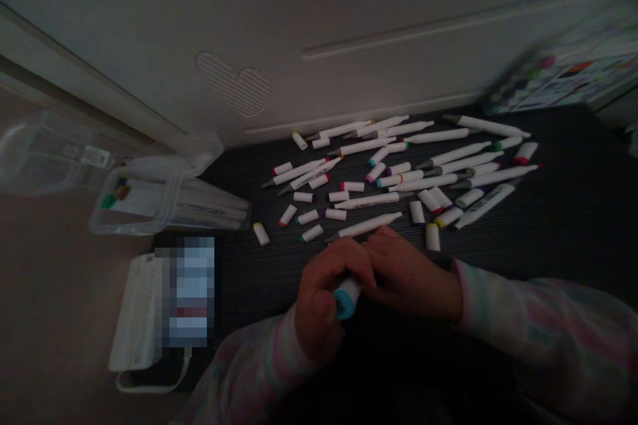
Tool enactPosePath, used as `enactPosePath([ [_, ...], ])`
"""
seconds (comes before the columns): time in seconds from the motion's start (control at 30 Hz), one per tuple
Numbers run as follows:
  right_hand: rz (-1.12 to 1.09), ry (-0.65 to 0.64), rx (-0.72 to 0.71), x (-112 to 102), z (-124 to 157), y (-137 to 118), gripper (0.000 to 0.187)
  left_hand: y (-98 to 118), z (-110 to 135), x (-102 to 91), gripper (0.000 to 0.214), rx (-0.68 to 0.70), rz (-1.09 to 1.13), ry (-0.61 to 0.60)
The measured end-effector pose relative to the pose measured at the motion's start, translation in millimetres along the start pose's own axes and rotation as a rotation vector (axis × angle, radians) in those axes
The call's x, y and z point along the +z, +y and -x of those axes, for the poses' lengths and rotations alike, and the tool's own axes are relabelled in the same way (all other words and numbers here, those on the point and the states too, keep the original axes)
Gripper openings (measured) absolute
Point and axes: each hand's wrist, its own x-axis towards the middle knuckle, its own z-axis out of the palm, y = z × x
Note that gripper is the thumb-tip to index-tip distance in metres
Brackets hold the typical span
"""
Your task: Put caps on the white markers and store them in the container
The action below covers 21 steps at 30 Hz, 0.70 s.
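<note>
My left hand (326,292) is closed around a white marker with a blue cap end (345,299) that sticks out toward me. My right hand (406,275) lies over the marker's other end, fingers curled on it, touching the left hand. Both hands rest low over a dark mat (548,226). Just beyond my knuckles lies a loose uncapped marker (369,224). Farther back, several white markers (448,166) and several loose caps (319,212) with coloured ends are scattered on the mat.
A clear plastic marker case (169,202) lies on its side at the left, its lid (44,153) farther left. A phone (189,292) rests on a white charger pack (137,319). A white panelled wall (349,33) stands behind. A colourful box (563,76) sits back right.
</note>
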Motion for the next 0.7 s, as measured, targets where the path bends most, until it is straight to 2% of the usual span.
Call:
enactPosePath([
  [0.7,0.0,0.006,-0.002,2.3,1.0,2.9,0.01,1.3,-0.7,-1.6,0.053,0.012,-0.016,-0.047],
])
